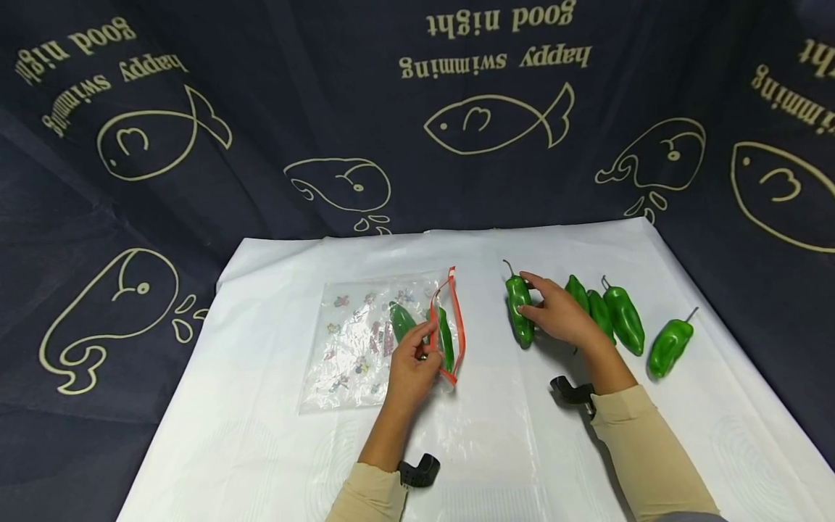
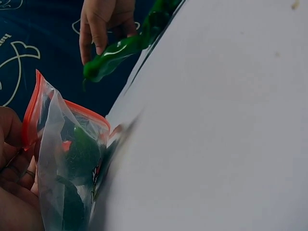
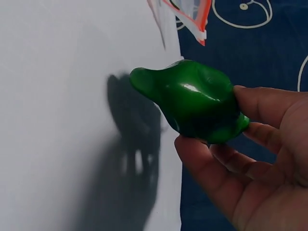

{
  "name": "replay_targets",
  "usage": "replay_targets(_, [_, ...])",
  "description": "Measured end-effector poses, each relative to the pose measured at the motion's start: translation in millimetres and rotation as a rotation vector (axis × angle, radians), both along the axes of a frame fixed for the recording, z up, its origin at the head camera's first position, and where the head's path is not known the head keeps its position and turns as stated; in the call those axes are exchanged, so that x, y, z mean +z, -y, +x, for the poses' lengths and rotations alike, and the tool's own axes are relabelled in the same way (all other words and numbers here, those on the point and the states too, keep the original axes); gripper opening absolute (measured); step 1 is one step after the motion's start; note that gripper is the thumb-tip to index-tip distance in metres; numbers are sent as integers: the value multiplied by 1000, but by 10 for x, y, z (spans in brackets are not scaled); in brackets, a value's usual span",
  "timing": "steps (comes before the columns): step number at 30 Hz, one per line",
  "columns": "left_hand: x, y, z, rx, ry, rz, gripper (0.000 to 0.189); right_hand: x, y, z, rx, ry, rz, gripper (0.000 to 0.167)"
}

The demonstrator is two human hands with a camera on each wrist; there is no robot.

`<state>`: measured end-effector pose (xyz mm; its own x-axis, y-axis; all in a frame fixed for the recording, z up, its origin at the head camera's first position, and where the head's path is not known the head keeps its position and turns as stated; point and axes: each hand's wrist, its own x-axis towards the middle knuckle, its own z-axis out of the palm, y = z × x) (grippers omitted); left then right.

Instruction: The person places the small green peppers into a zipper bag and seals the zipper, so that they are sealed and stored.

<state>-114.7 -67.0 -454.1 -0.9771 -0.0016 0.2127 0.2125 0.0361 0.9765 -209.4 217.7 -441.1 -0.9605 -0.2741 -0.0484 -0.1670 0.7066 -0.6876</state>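
My left hand (image 1: 414, 366) pinches the red-edged mouth of a clear zip bag (image 1: 349, 348), which has small printed figures on it. The bag's red zip edge (image 1: 459, 319) stands parted, and green peppers (image 1: 446, 337) show inside through the plastic. To the right, my right hand (image 1: 557, 312) holds a glossy green pepper (image 1: 519, 308) between thumb and fingers, its stem pointing away from me. In the right wrist view this pepper (image 3: 192, 96) is raised over the white surface, its shadow beside it. The left wrist view shows the bag (image 2: 67, 168) upright near the left fingers.
Several more green peppers (image 1: 624, 319) lie on the white-covered table (image 1: 483, 449) right of and behind my right hand, with one pepper (image 1: 670, 348) farthest right. A dark curtain (image 1: 365, 94) with fish drawings hangs along the table's back and sides.
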Motion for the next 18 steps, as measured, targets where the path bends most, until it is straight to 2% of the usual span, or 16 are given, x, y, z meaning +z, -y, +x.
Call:
replay_targets(5, [-7,1,0,-3,-4,0,52,-17,16,26,0,21,-82,69])
replay_targets(13, [-20,2,-9,-3,-10,4,53,-77,88,48,-20,139,-368,68])
replay_targets(18, [-20,-5,-8,2,-9,7,53,-85,195,77,-54,182,-484,69])
